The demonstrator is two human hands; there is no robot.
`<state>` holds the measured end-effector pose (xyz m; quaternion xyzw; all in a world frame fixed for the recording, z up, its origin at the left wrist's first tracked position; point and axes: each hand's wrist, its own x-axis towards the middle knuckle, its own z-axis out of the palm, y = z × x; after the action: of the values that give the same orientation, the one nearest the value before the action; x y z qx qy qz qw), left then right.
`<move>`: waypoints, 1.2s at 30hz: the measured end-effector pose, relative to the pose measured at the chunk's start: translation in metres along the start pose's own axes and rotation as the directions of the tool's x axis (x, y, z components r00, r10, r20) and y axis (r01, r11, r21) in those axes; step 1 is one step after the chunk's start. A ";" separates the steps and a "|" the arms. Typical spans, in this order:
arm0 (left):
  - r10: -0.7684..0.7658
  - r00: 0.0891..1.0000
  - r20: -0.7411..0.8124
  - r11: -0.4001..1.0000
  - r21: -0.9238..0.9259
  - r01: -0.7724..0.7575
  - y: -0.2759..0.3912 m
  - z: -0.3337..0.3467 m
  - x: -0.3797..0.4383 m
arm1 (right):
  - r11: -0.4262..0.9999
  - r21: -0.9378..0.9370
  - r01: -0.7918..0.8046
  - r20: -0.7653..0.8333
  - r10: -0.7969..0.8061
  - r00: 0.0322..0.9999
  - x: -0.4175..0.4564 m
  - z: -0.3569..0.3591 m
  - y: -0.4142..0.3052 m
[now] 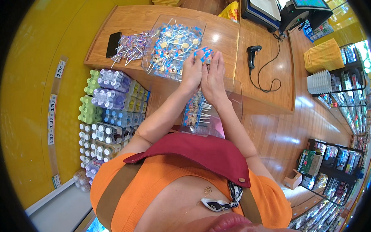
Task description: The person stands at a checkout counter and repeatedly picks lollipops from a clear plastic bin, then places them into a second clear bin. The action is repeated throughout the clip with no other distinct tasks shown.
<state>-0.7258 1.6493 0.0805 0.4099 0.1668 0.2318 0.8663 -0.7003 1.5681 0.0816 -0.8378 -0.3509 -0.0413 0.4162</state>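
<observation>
My left hand (pixel 191 69) and my right hand (pixel 213 75) meet over the counter, both closed around wrapped lollipops (pixel 205 55) with blue and red wrappers. Just beyond them a clear plastic bin (pixel 173 20) holds many lollipops in blue wrappers, their white sticks pointing various ways. Below my wrists a second clear bin (pixel 236 97) contains a row of similar lollipops (pixel 195 111) with sticks towards the right. Purple-wrapped lollipops (pixel 131 45) lie in a pile left of the first bin. How many lollipops my hands hold cannot be told.
A black phone (pixel 113 45) lies by the pile on the wooden counter (pixel 123 17). To the right are a barcode scanner (pixel 252 57) with its cable, and a scale (pixel 264 6). Shrink-wrapped bottle packs (pixel 111 97) are stacked at the left. Yellow baskets (pixel 324 56) stand at far right.
</observation>
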 end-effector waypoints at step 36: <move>-0.662 0.747 0.063 -0.483 0.726 -0.489 -0.107 -0.044 -0.088 | 0.900 -0.434 -0.042 0.779 0.398 0.484 -0.025 0.017 0.177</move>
<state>-0.7926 1.5706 -0.0216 0.9546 0.0159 -0.2908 0.0623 -0.6121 1.4941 -0.0568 -0.8472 -0.3827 0.3671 0.0317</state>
